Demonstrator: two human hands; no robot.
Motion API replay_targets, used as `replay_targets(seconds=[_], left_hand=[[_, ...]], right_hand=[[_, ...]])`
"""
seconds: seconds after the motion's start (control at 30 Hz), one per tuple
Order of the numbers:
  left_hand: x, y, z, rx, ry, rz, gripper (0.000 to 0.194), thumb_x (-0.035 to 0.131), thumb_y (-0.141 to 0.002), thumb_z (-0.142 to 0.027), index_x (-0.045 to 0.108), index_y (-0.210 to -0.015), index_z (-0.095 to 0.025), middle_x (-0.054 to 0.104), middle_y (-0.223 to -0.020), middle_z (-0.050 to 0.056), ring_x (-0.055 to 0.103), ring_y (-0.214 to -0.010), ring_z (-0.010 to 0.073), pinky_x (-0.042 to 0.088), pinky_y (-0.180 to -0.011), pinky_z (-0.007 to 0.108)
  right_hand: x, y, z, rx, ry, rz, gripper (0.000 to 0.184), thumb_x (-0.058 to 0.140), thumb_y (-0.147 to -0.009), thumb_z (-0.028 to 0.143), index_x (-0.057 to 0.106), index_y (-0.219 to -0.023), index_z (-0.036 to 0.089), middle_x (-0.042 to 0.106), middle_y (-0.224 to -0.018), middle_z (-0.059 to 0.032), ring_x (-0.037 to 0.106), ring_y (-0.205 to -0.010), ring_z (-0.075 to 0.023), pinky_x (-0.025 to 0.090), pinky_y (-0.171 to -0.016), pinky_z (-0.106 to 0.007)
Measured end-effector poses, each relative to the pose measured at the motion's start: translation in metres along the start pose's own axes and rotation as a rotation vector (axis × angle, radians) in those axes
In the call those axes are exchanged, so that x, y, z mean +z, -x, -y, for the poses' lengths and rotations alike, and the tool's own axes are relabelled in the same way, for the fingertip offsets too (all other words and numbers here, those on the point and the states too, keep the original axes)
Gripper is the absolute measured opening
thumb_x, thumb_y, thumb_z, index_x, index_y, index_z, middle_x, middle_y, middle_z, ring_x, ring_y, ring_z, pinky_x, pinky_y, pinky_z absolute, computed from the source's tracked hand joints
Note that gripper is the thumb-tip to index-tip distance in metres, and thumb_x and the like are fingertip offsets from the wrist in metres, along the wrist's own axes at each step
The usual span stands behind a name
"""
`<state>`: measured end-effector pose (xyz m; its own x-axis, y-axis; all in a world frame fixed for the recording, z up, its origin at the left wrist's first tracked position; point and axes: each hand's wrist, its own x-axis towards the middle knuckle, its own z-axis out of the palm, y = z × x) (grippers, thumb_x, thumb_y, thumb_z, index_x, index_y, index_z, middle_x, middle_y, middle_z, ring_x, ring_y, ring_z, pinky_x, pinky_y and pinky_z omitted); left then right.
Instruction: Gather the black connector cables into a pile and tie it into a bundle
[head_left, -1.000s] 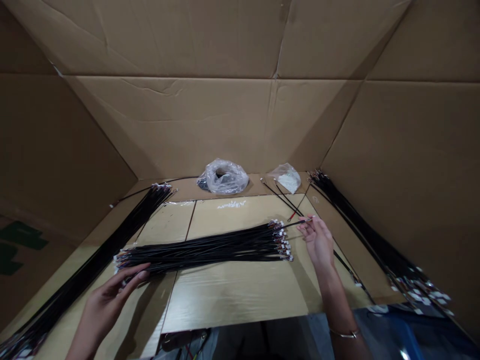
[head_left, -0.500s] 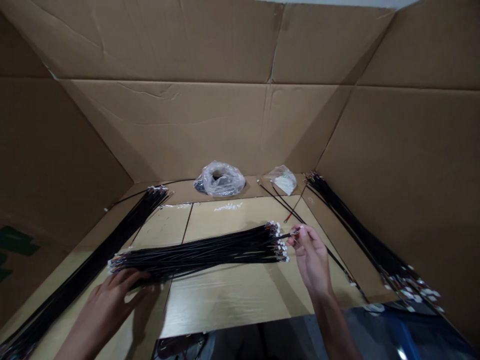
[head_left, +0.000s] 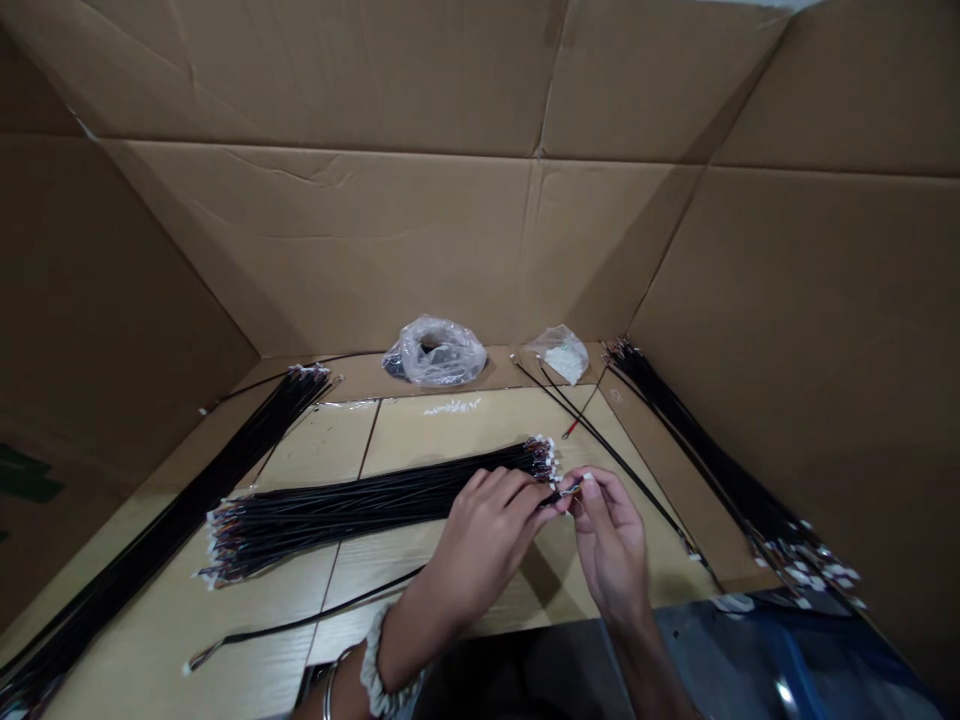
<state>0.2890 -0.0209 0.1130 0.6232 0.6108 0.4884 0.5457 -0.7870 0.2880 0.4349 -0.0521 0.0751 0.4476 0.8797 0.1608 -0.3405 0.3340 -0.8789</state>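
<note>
Grip: left hand [head_left: 487,540] pinching black cable [head_left: 551,498], right hand [head_left: 611,535] pinching its coloured wires [head_left: 573,489] | Position: cable end between hands, above worktop [head_left: 435,440], near one end of cable bundle [head_left: 360,508]

- Walls [head_left: 322,240] are formed of matt, creased cardboard.
- Tabletop [head_left: 442,432] is surfaced smooth and faintly glossy.
- Cable bundle [head_left: 337,510] is sheathed in smooth, plastic-looking black.
- Bags [head_left: 459,362] are made of glossy, wrinkled plastic.
- Wristband [head_left: 373,665] is gathered from cloth.

The cables [head_left: 352,512] are black with white connectors [head_left: 541,448], the cardboard [head_left: 337,225] brown, the tabletop [head_left: 420,438] pale yellow.
</note>
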Motion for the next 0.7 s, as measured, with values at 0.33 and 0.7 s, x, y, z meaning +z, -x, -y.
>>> replay_targets(seconds=[0.33,0.7], left_hand=[[-0.015,0.062,0.045,-0.147,0.014,0.067,0.026,0.042,-0.100,-0.030,0.064,-0.090,-0.022,0.072,-0.085,0.001,0.066,-0.077,0.0162,0.047,-0.071,0.030],[-0.096,0.170,0.115,-0.260,-0.219,0.012,0.030,0.047,-0.096,-0.046,0.069,-0.086,-0.029,0.076,-0.080,-0.003,0.071,-0.069,0.0143,0.053,-0.063,0.022]], right_hand=[[-0.017,-0.021,-0.001,0.037,-0.071,-0.066,0.020,0.078,-0.077,0.039,0.071,-0.086,0.023,0.067,-0.077,-0.0004,0.057,-0.060,-0.0110,0.048,-0.057,-0.026],[-0.069,-0.065,-0.004,-0.006,-0.093,-0.303,0.038,0.091,-0.055,0.039,0.071,-0.080,0.018,0.065,-0.078,0.0009,0.053,-0.062,-0.0077,0.045,-0.056,-0.021]])
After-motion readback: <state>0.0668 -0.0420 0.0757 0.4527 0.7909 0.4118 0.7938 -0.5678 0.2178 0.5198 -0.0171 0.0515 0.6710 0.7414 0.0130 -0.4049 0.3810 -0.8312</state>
